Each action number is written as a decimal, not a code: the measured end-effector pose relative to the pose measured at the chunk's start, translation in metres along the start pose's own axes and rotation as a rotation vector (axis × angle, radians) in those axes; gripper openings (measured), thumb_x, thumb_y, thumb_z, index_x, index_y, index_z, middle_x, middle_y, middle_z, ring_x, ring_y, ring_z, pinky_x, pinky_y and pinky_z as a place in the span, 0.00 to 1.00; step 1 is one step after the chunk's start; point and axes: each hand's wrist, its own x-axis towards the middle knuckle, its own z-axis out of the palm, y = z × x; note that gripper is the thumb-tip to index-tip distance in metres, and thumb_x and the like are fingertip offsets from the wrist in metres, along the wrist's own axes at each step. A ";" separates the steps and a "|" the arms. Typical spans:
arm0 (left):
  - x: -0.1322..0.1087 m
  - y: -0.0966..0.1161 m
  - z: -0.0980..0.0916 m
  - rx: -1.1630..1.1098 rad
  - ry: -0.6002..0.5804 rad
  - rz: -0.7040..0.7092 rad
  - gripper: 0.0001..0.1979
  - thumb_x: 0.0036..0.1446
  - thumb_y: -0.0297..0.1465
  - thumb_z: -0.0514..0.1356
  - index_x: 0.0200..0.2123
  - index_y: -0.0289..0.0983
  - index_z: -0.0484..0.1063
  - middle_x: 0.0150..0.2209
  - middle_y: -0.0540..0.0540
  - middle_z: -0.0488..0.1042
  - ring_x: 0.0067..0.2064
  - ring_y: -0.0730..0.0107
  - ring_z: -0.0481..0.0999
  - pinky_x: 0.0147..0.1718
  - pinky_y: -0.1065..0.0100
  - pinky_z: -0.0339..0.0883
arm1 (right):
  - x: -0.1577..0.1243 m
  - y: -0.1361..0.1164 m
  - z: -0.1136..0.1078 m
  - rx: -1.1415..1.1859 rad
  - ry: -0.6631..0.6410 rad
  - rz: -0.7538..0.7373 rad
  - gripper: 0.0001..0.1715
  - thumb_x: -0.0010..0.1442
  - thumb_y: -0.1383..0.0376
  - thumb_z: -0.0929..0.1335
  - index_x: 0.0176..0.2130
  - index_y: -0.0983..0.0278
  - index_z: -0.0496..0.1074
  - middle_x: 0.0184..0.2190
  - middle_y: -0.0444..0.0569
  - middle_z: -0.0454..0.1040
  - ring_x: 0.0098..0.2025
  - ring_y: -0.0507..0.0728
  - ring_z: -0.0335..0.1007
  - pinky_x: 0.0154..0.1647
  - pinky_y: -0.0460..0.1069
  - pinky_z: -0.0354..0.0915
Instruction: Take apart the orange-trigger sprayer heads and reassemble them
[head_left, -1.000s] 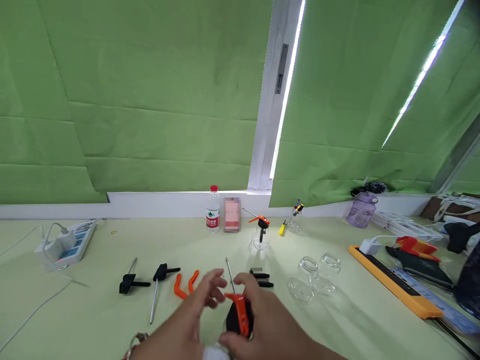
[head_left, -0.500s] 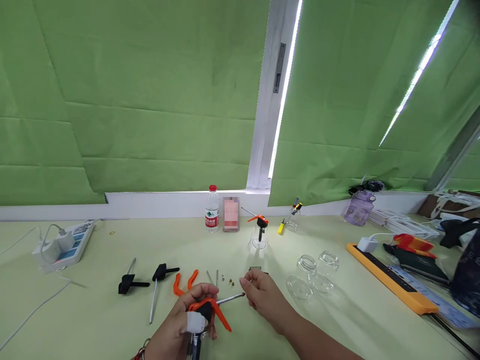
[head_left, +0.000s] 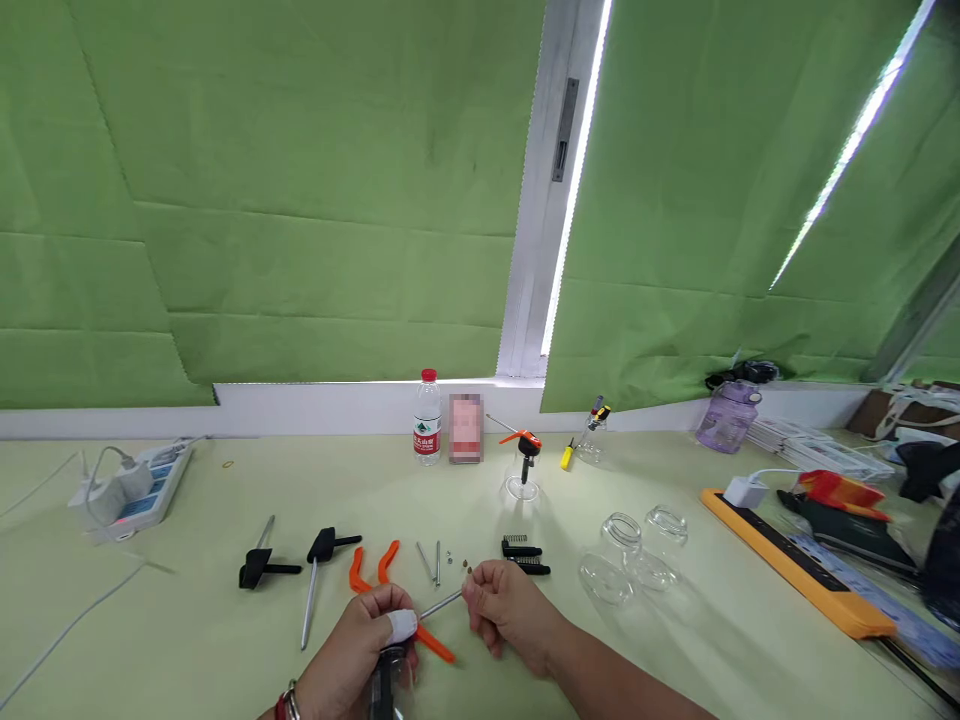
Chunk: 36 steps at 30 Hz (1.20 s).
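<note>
My left hand [head_left: 360, 655] is wrapped around a black pump tool with an orange lever [head_left: 433, 645], held low near the table's front edge; one finger has a white bandage. A thin metal rod [head_left: 441, 604] sticks out of the tool toward the right. My right hand [head_left: 504, 612] is closed in a pinch at the rod's tip. Just beyond my hands lie two orange levers [head_left: 371, 568], loose metal pins [head_left: 431, 562] and small black parts with a spring [head_left: 525, 555].
Two black handles with rods [head_left: 289, 570] lie at the left, clear glass cups [head_left: 630, 560] at the right. Farther back stand a water bottle [head_left: 427, 420] and an assembled pump on a cup [head_left: 523, 465]. A power strip [head_left: 127, 487] sits far left, an orange tray [head_left: 787, 560] far right.
The tool passed from between both hands into my left hand and sank lower. My right hand let go, drew off to the right, then came back to pinch the rod's tip.
</note>
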 end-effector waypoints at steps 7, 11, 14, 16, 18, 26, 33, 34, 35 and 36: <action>0.001 -0.001 -0.002 -0.001 -0.014 -0.004 0.05 0.42 0.28 0.59 0.22 0.38 0.64 0.15 0.54 0.65 0.16 0.74 0.65 0.16 0.74 0.56 | 0.000 0.001 -0.004 0.063 -0.014 -0.018 0.24 0.42 0.52 0.73 0.31 0.66 0.67 0.18 0.39 0.67 0.15 0.45 0.55 0.11 0.40 0.50; 0.001 -0.001 -0.003 0.000 -0.042 -0.010 0.05 0.43 0.28 0.59 0.23 0.38 0.64 0.16 0.53 0.66 0.17 0.73 0.66 0.17 0.73 0.57 | 0.000 0.001 -0.003 0.014 0.014 0.040 0.24 0.50 0.47 0.67 0.25 0.66 0.66 0.14 0.40 0.65 0.12 0.44 0.52 0.10 0.41 0.47; 0.001 -0.001 -0.004 0.004 -0.047 -0.018 0.05 0.44 0.28 0.59 0.23 0.38 0.64 0.16 0.53 0.66 0.17 0.73 0.65 0.17 0.73 0.57 | 0.001 0.002 -0.004 0.058 0.004 -0.029 0.21 0.44 0.54 0.72 0.32 0.66 0.67 0.18 0.39 0.67 0.15 0.45 0.56 0.11 0.40 0.50; 0.001 -0.001 -0.005 0.007 -0.050 -0.015 0.04 0.44 0.28 0.59 0.23 0.37 0.64 0.16 0.53 0.66 0.17 0.74 0.65 0.17 0.74 0.57 | 0.001 0.003 -0.005 0.054 -0.003 -0.007 0.20 0.46 0.53 0.70 0.31 0.66 0.67 0.18 0.39 0.67 0.15 0.45 0.56 0.11 0.41 0.50; 0.001 -0.002 -0.005 0.012 -0.049 -0.015 0.04 0.44 0.28 0.59 0.23 0.37 0.64 0.16 0.53 0.66 0.16 0.74 0.65 0.16 0.74 0.56 | 0.001 0.004 -0.007 0.005 0.011 0.040 0.20 0.49 0.51 0.68 0.27 0.66 0.67 0.15 0.40 0.66 0.12 0.45 0.53 0.10 0.41 0.47; 0.004 -0.004 -0.004 0.026 -0.026 -0.023 0.04 0.43 0.29 0.58 0.23 0.38 0.64 0.15 0.54 0.65 0.16 0.75 0.64 0.15 0.74 0.55 | 0.002 0.004 -0.008 -0.033 -0.023 0.053 0.21 0.51 0.50 0.67 0.27 0.66 0.66 0.15 0.41 0.67 0.12 0.44 0.53 0.11 0.41 0.48; 0.004 -0.005 -0.006 0.027 -0.034 -0.036 0.04 0.44 0.28 0.58 0.23 0.38 0.63 0.15 0.54 0.66 0.16 0.75 0.64 0.16 0.74 0.56 | 0.002 0.001 -0.008 -0.017 -0.022 0.017 0.17 0.50 0.54 0.67 0.29 0.65 0.64 0.18 0.41 0.68 0.14 0.46 0.55 0.13 0.42 0.51; 0.004 -0.005 -0.007 0.027 -0.034 -0.038 0.04 0.43 0.28 0.58 0.23 0.38 0.63 0.15 0.54 0.65 0.16 0.75 0.64 0.16 0.74 0.56 | 0.002 0.001 -0.008 -0.039 -0.009 0.018 0.16 0.50 0.54 0.67 0.28 0.65 0.63 0.17 0.40 0.67 0.14 0.46 0.54 0.13 0.42 0.50; 0.005 -0.005 -0.007 0.025 -0.036 -0.039 0.04 0.43 0.28 0.58 0.23 0.38 0.63 0.15 0.54 0.65 0.16 0.74 0.64 0.16 0.74 0.56 | 0.002 0.001 -0.009 -0.055 0.005 0.004 0.15 0.49 0.55 0.67 0.28 0.64 0.63 0.17 0.40 0.67 0.14 0.46 0.54 0.13 0.42 0.51; 0.005 -0.005 -0.007 0.023 -0.041 -0.040 0.04 0.43 0.28 0.58 0.23 0.38 0.63 0.15 0.54 0.65 0.16 0.74 0.65 0.16 0.74 0.56 | 0.003 0.001 -0.009 -0.067 0.019 -0.022 0.13 0.49 0.58 0.68 0.28 0.64 0.63 0.17 0.39 0.66 0.15 0.46 0.55 0.15 0.42 0.52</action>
